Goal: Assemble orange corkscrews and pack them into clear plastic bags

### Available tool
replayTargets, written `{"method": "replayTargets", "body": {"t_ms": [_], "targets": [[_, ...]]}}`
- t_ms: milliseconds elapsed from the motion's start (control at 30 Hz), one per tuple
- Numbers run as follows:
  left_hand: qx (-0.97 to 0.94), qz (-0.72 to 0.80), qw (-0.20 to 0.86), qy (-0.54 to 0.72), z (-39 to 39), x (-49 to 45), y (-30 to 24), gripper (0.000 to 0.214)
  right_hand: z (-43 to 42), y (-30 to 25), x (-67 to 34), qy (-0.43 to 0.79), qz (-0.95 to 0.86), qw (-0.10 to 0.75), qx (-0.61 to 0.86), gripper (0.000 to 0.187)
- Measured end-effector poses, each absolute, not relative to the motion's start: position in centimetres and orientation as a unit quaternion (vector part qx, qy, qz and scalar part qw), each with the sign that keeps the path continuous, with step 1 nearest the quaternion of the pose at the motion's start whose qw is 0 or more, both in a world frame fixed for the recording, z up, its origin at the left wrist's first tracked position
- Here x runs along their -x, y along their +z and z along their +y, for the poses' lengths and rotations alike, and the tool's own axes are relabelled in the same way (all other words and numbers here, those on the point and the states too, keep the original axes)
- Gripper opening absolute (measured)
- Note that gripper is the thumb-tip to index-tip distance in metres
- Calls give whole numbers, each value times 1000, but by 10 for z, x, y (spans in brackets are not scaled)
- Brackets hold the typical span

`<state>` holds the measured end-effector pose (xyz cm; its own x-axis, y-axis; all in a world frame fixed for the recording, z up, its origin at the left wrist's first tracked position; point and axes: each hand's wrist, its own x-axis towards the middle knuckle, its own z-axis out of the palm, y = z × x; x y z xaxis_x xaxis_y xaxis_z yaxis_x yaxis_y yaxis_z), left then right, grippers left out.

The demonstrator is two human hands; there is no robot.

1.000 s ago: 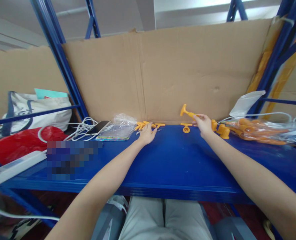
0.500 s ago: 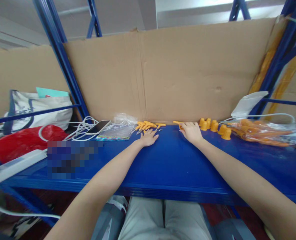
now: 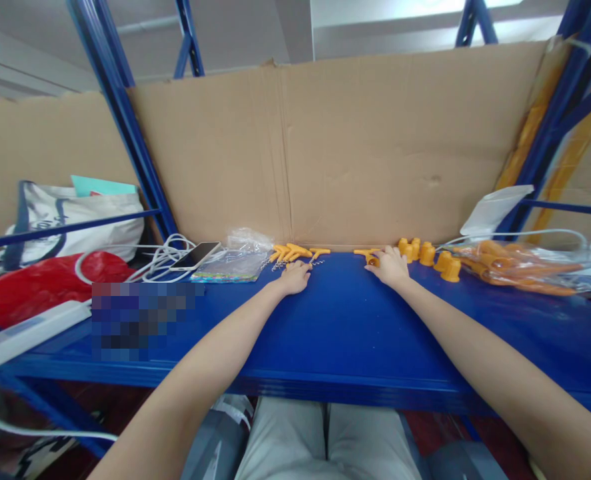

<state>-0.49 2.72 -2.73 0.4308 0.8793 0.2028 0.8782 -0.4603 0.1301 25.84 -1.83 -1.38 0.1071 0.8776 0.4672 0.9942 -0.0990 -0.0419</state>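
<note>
Several orange T-handled corkscrews with bare metal spirals lie in a cluster at the back of the blue shelf. Just in front of them my left hand rests palm down with its fingers stretched out, close to the spirals. My right hand is at the back of the shelf, thumb and fingers around the cup end of another orange corkscrew. Its handle shows to the left of my fingers; its spiral cannot be seen. Several orange cup-shaped pieces stand immediately right of that hand.
A clear bag of orange parts lies at the right. To the left are a plastic packet, a phone, white cables, a red bag and a power strip. Upright cardboard backs the shelf.
My right hand has shifted right, and the corkscrew by it sits slightly farther right with more of it showing. My left hand has drawn its fingers closer together.
</note>
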Motion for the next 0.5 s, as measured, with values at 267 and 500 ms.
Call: {"method": "replayTargets", "body": {"t_ms": [267, 500], "targets": [[-845, 511, -4, 158, 31, 6, -30, 32, -11, -17, -275, -100, -640, 187, 739, 35], [-834, 515, -10, 199, 32, 8, -27, 39, -11, -16, -273, -123, -643, 165, 737, 34]]}}
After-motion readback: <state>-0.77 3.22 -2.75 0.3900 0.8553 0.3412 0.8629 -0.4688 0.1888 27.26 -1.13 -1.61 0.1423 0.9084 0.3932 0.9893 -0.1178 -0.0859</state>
